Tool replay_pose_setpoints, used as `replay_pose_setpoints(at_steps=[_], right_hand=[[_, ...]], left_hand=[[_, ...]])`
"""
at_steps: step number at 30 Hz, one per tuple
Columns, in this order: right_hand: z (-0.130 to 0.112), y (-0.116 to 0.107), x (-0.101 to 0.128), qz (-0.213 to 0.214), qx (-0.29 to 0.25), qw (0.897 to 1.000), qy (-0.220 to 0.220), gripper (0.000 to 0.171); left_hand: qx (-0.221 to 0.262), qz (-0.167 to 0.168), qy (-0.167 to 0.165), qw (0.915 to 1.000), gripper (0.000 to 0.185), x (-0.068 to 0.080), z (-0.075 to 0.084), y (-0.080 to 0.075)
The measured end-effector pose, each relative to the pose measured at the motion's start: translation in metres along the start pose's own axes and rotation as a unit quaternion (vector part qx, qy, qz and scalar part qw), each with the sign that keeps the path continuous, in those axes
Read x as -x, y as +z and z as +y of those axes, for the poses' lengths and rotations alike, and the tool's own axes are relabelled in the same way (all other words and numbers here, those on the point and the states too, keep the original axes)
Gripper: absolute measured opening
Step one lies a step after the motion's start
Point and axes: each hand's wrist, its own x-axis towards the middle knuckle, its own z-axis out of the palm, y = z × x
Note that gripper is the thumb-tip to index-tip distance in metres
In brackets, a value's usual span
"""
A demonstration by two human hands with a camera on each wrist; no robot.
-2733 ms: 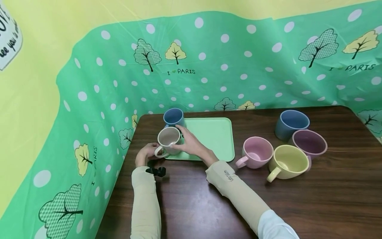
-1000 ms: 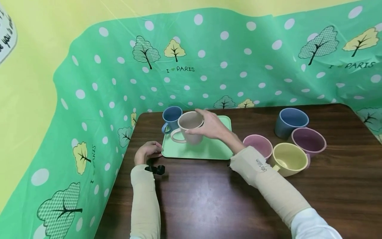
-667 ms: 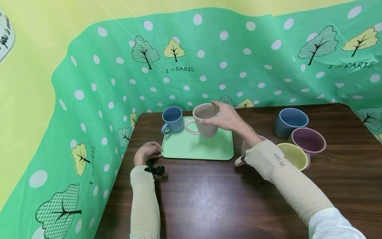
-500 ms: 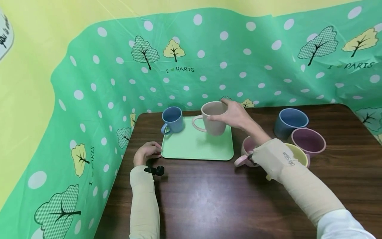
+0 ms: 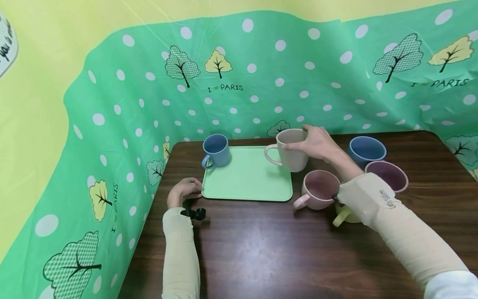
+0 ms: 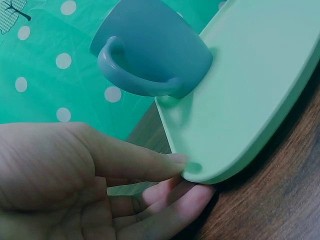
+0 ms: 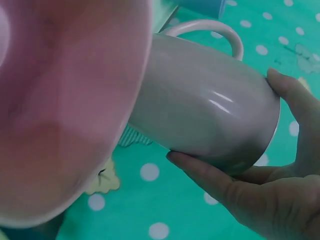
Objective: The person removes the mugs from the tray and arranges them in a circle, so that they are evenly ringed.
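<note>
Over brown table (image 5: 261, 249), right hand (image 5: 317, 143) fingers (image 7: 210, 177) round beige mug (image 5: 291, 154).

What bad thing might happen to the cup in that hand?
The right hand grips the beige mug only by its rim, in the air past the tray's right edge, so it might slip and drop onto the table. The pink cup sits just below and near it; a low swing could knock them together. The left hand only touches the tray's corner, so a bump may slide it.
</note>
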Motion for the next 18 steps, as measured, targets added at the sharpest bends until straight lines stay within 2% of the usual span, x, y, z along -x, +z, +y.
replay_pose_setpoints(at_steps=[10, 18], right_hand=[[0.024, -0.009, -0.009, -0.035, 0.013, 0.999, 0.022, 0.069], [0.035, -0.009, -0.016, -0.073, 0.050, 0.994, 0.056, 0.085]], left_hand=[[0.001, 0.001, 0.004, 1.0000, 0.018, 0.000, -0.001, -0.002], [-0.006, 0.001, 0.012, 0.9999, 0.017, -0.001, -0.004, -0.001]])
